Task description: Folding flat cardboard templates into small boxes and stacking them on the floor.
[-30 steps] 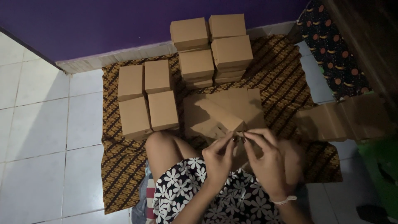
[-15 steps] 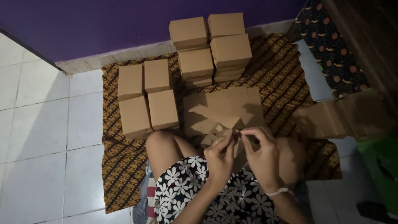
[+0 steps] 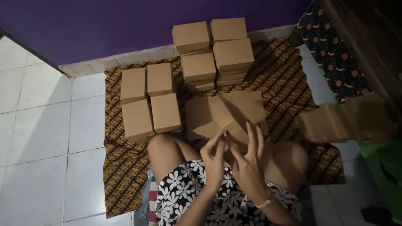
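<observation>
Spreading wider than 0.5 s ago, the right hand [image 3: 248,167] fingers fan open while the left hand [image 3: 214,161] pinches the cardboard piece [image 3: 238,115].

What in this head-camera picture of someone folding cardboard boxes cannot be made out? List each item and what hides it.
- Part of the cardboard piece: head view, covered by the left hand and right hand.
- Lower boxes in the stacks: under the top ones.
- Flat cardboard pile: dim light blurs its count.
</observation>
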